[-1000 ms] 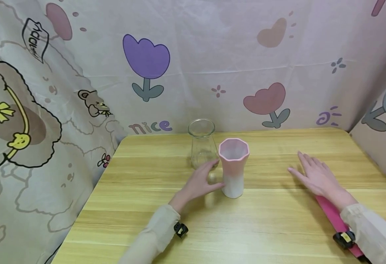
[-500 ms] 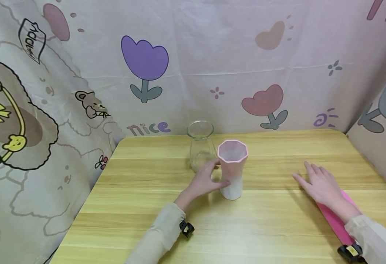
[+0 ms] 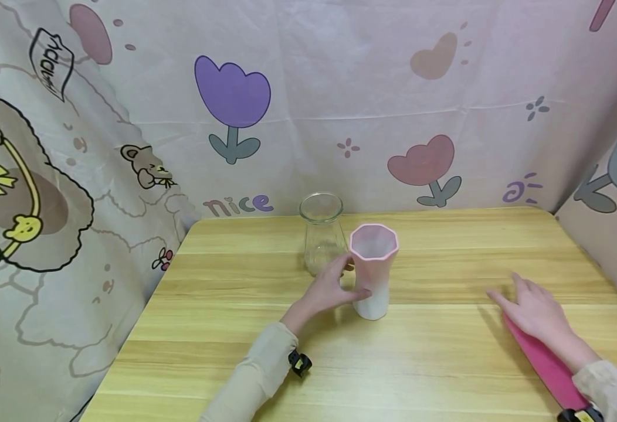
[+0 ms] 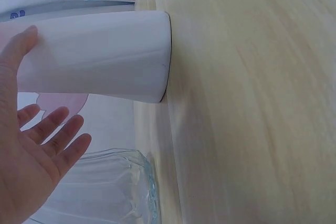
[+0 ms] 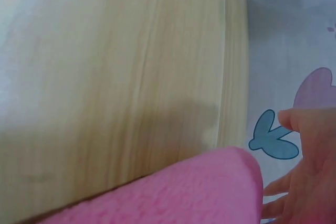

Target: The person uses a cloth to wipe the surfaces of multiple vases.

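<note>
A tall vase [image 3: 374,275], pink at its eight-sided rim and fading to white, stands upright on the table. My left hand [image 3: 324,287] is at its left side, the thumb [image 4: 23,45] lying across the vase's front. In the left wrist view the other fingers [image 4: 71,135] are spread and loosely bent beside the vase, not wrapped round it. Just behind this hand is a clear glass vase [image 3: 323,234] with a flared rim. To the right, my right hand [image 3: 538,310] hovers with relaxed fingers above a folded, fuzzy pink cloth [image 5: 194,192], partly hidden beneath the hand and forearm.
The wooden table [image 3: 208,305] reaches back to a printed fabric backdrop [image 3: 308,88], with more fabric hanging along the left and right sides. The two vases stand close together near the middle of the table.
My left hand has moved slightly right, bringing its thumb over the front of the pink-and-white vase. My right hand has drawn back toward me and to the right, over the cloth.
</note>
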Available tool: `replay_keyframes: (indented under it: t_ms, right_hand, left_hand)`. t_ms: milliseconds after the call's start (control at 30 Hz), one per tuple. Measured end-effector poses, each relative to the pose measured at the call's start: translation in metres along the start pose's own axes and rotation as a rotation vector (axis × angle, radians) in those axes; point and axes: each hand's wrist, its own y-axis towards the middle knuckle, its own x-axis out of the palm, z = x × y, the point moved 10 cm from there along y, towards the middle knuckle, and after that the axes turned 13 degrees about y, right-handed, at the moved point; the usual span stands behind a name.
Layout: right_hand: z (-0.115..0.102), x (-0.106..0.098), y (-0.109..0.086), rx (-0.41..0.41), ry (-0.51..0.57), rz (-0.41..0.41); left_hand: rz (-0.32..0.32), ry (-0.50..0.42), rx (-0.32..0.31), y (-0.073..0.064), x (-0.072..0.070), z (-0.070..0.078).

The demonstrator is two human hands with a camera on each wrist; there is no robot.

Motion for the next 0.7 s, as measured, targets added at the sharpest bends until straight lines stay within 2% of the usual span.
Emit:
replay_keyframes:
  t_ms: [200, 433, 700]
  right_hand:
    - [0.014, -0.001, -0.005, 0.093, -0.005, -0.025]
    - [0.027, -0.003, -0.013, 0.193, 0.003, -0.066]
    - [0.038, -0.001, -0.022, 0.235, 0.02, -0.082]
  left_hand:
    - [-0.007, -0.019, 0.03, 0.001, 0.002, 0.001]
    - [-0.021, -0.024, 0.014, 0.0, 0.004, 0.0]
    - [-0.036, -0.008, -0.008, 0.0, 0.005, -0.002]
